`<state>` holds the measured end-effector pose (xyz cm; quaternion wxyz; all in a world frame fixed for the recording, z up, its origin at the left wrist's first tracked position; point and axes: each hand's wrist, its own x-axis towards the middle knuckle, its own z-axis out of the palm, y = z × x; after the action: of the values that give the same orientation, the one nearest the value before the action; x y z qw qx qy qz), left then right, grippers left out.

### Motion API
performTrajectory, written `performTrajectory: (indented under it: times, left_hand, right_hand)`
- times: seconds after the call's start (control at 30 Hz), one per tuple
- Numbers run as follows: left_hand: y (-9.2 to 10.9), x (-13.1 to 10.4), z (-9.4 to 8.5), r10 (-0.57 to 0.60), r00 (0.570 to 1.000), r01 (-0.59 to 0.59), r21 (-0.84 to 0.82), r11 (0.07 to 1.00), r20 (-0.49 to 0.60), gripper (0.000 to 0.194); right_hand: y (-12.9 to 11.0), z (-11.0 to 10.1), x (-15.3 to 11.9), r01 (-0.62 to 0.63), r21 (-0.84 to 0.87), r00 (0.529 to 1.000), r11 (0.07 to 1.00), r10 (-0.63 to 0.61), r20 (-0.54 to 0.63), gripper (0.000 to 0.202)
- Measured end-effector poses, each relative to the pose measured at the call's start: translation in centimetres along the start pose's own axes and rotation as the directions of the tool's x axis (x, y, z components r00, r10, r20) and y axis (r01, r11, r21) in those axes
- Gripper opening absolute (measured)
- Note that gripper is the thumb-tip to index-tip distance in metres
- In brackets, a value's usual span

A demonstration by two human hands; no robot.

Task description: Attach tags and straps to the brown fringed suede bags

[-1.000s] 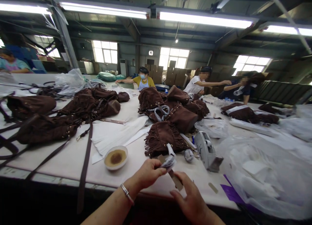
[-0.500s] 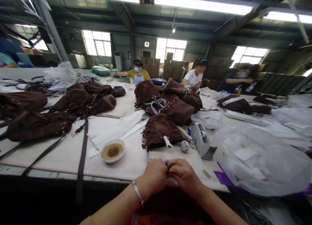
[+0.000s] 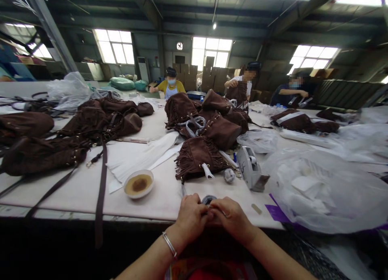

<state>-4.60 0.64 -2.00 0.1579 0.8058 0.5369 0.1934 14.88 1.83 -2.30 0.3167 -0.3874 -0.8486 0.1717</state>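
Note:
At the table's front edge my left hand [image 3: 191, 215] and my right hand [image 3: 233, 220] meet, fingertips pinched together. What they pinch is small and mostly covered by the fingers. Just behind the fingertips shows a grey, plastic-looking curled piece [image 3: 208, 199]; whether it is part of what I hold, I cannot tell. Beyond my hands lies a brown fringed bag [image 3: 198, 155] with white wrapping at its ring. A crumpled grey ball [image 3: 229, 175] rests to its right, near a grey tape dispenser [image 3: 250, 169].
A white bowl [image 3: 138, 193] of brownish stuff stands left of my hands. Brown bags [image 3: 103, 116] with straps lie farther left, and more bags [image 3: 222, 130] are piled mid-table. A big clear plastic bag [image 3: 327, 191] bulges at right. Several co-workers [image 3: 172, 88] are across the table.
My hands stay together, with fingers shifted slightly and more of the grey curled piece showing. The view has tilted down a little. Across the table, a co-worker in white now holds up a brown bag.

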Motion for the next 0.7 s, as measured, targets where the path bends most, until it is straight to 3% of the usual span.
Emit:
performTrajectory:
  times: [0.13,0.47,0.7]
  left_hand:
    - [-0.1,0.1,0.3,-0.008,1.0,0.007,-0.044,0.999,-0.014,0.01]
    - [0.4,0.2,-0.5,-0.006,0.999,0.006,0.003,1.0,0.049,0.014]
    - [0.3,0.3,-0.2,-0.019,0.999,0.018,0.026,1.0,0.042,0.015]
  right_hand:
    - [0.3,-1.0,-0.3,-0.005,0.028,1.0,1.0,0.006,-0.029,0.019]
    - [-0.8,-1.1,1.4,0.054,-0.018,0.993,0.998,-0.051,0.105,0.017]
    - [-2.0,-3.0,2.0,-0.001,-0.007,0.965,1.0,0.002,0.261,0.014]
